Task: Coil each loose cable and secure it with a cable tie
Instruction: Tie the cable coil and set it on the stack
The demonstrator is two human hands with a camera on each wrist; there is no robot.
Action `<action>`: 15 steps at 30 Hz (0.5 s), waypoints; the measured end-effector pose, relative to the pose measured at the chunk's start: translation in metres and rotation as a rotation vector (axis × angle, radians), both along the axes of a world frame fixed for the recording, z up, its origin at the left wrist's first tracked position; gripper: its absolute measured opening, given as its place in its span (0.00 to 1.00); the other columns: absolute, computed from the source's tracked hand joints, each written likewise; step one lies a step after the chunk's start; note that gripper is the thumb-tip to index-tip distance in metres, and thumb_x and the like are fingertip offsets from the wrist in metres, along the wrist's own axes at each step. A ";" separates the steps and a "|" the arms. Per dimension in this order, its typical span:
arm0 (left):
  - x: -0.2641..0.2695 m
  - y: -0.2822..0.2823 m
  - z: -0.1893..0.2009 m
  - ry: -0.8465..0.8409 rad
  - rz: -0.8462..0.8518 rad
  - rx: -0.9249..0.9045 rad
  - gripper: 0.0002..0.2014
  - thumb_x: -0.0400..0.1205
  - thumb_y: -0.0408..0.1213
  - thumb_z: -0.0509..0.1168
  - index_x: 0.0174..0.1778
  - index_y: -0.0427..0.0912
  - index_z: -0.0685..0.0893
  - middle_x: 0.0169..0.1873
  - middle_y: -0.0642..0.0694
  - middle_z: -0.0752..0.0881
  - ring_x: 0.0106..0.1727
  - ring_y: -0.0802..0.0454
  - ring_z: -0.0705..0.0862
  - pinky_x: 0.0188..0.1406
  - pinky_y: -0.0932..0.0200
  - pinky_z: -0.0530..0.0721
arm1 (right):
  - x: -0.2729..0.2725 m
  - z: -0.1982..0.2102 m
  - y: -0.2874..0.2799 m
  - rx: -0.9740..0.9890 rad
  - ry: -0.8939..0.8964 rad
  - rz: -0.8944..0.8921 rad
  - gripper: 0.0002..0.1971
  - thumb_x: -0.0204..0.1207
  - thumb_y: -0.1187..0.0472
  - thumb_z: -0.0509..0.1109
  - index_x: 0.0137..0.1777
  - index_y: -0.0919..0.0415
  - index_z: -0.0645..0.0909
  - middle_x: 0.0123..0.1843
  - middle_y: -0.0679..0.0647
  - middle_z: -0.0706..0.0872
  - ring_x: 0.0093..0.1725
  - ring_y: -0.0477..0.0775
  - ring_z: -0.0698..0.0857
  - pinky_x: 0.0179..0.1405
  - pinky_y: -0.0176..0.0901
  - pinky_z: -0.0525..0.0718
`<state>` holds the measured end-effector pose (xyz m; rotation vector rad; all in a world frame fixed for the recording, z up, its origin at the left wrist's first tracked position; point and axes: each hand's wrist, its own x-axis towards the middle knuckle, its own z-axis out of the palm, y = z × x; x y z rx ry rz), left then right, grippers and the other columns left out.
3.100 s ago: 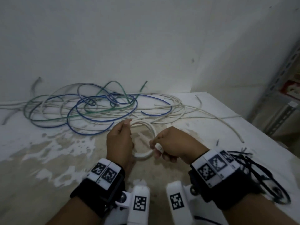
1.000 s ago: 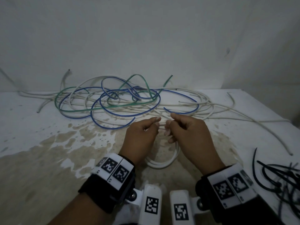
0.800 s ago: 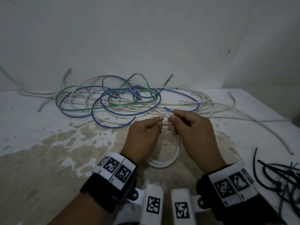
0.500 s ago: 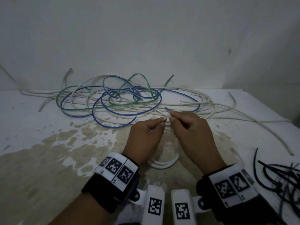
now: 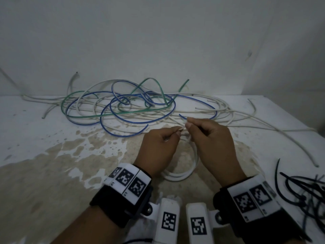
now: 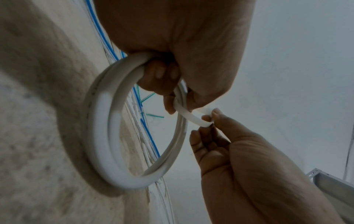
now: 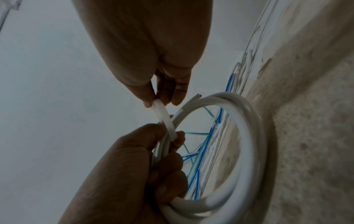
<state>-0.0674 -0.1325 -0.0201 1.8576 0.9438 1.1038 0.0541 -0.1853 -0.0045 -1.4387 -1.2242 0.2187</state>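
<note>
A white cable wound into a small coil (image 5: 182, 175) stands on edge on the stained table (image 5: 52, 182) between my hands. My left hand (image 5: 178, 131) grips the top of the coil (image 6: 101, 136) with curled fingers (image 6: 164, 78). My right hand (image 5: 189, 126) pinches a short flat white length (image 6: 193, 117) that runs out of the coil at the left fingers. In the right wrist view the right hand (image 7: 159, 101) holds that length (image 7: 164, 118) between thumb and fingers above the left hand (image 7: 168, 144). A cut cable end (image 7: 198, 95) sticks out beside the coil (image 7: 249, 136).
A tangle of loose blue, green and white cables (image 5: 131, 106) lies behind the hands, against the wall. Black cable ties (image 5: 307, 191) lie in a heap at the right table edge. A metal shelf corner (image 6: 335, 189) shows on the right.
Both hands have gone from the coil's sides to its far top. In the last second the right hand's pinch has risen slightly, close by the left fingertips.
</note>
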 end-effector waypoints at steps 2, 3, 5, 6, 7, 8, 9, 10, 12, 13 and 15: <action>-0.001 0.001 0.000 0.004 0.008 0.006 0.11 0.82 0.34 0.65 0.57 0.42 0.89 0.44 0.47 0.90 0.41 0.72 0.80 0.42 0.83 0.72 | 0.000 0.000 0.000 -0.035 0.021 0.020 0.07 0.76 0.63 0.71 0.52 0.57 0.89 0.45 0.45 0.87 0.48 0.39 0.84 0.51 0.24 0.78; -0.001 0.001 0.000 0.009 0.017 0.006 0.11 0.82 0.34 0.65 0.58 0.43 0.89 0.45 0.46 0.91 0.42 0.71 0.81 0.43 0.83 0.73 | 0.000 0.000 0.000 -0.035 0.035 0.014 0.07 0.76 0.62 0.71 0.52 0.57 0.88 0.46 0.47 0.88 0.48 0.40 0.85 0.51 0.26 0.79; 0.000 0.001 -0.001 0.009 0.032 -0.006 0.11 0.82 0.36 0.65 0.59 0.43 0.88 0.49 0.46 0.91 0.47 0.64 0.85 0.46 0.80 0.76 | 0.000 0.000 0.000 -0.001 0.065 -0.021 0.07 0.76 0.62 0.72 0.52 0.57 0.88 0.47 0.49 0.89 0.47 0.46 0.86 0.53 0.36 0.82; 0.001 0.001 0.000 0.004 0.037 -0.017 0.12 0.82 0.36 0.66 0.59 0.43 0.88 0.51 0.46 0.90 0.50 0.59 0.86 0.49 0.77 0.77 | -0.001 0.001 0.000 0.015 0.071 -0.032 0.07 0.76 0.62 0.72 0.52 0.58 0.89 0.46 0.48 0.89 0.48 0.48 0.87 0.54 0.40 0.83; 0.002 0.001 -0.001 -0.002 0.040 -0.026 0.12 0.82 0.36 0.66 0.59 0.43 0.88 0.52 0.47 0.90 0.52 0.56 0.87 0.51 0.74 0.78 | -0.001 0.002 0.000 0.024 0.068 -0.032 0.07 0.76 0.63 0.72 0.52 0.58 0.89 0.46 0.47 0.89 0.48 0.49 0.87 0.54 0.41 0.82; 0.002 0.001 -0.001 -0.007 0.041 -0.033 0.11 0.82 0.35 0.66 0.59 0.43 0.88 0.52 0.47 0.90 0.53 0.54 0.87 0.52 0.72 0.79 | -0.002 0.002 0.000 0.028 0.057 -0.027 0.07 0.76 0.63 0.72 0.52 0.58 0.89 0.45 0.45 0.88 0.48 0.48 0.87 0.55 0.39 0.82; 0.002 0.002 -0.001 -0.010 0.040 -0.034 0.11 0.82 0.35 0.66 0.59 0.43 0.88 0.52 0.47 0.90 0.53 0.53 0.88 0.52 0.71 0.79 | -0.002 0.002 0.000 0.030 0.040 -0.022 0.07 0.76 0.63 0.72 0.52 0.58 0.89 0.44 0.44 0.87 0.48 0.47 0.86 0.55 0.37 0.81; 0.002 0.002 -0.001 -0.010 0.037 -0.031 0.11 0.82 0.35 0.66 0.59 0.43 0.88 0.52 0.46 0.90 0.52 0.54 0.87 0.52 0.73 0.79 | -0.003 0.002 -0.001 0.032 0.021 -0.017 0.08 0.76 0.64 0.72 0.52 0.58 0.89 0.43 0.42 0.86 0.48 0.45 0.86 0.54 0.33 0.80; 0.001 0.001 -0.001 -0.010 0.028 -0.018 0.11 0.82 0.35 0.66 0.59 0.43 0.88 0.50 0.44 0.91 0.50 0.58 0.86 0.48 0.79 0.76 | -0.002 0.002 -0.001 0.038 0.001 -0.003 0.07 0.76 0.64 0.71 0.52 0.55 0.88 0.42 0.40 0.85 0.49 0.40 0.84 0.52 0.25 0.77; 0.001 0.001 -0.001 -0.013 0.024 -0.013 0.11 0.82 0.34 0.66 0.59 0.43 0.88 0.49 0.43 0.91 0.51 0.59 0.85 0.47 0.81 0.75 | -0.002 0.002 -0.001 0.039 0.001 0.007 0.08 0.76 0.64 0.71 0.51 0.53 0.88 0.42 0.38 0.85 0.49 0.38 0.84 0.51 0.23 0.76; 0.000 0.001 -0.001 -0.016 0.019 -0.005 0.11 0.82 0.34 0.66 0.59 0.42 0.88 0.48 0.42 0.91 0.50 0.62 0.84 0.45 0.82 0.74 | -0.002 0.001 0.000 0.037 -0.001 0.019 0.08 0.76 0.64 0.72 0.50 0.50 0.87 0.41 0.35 0.84 0.48 0.37 0.83 0.50 0.22 0.76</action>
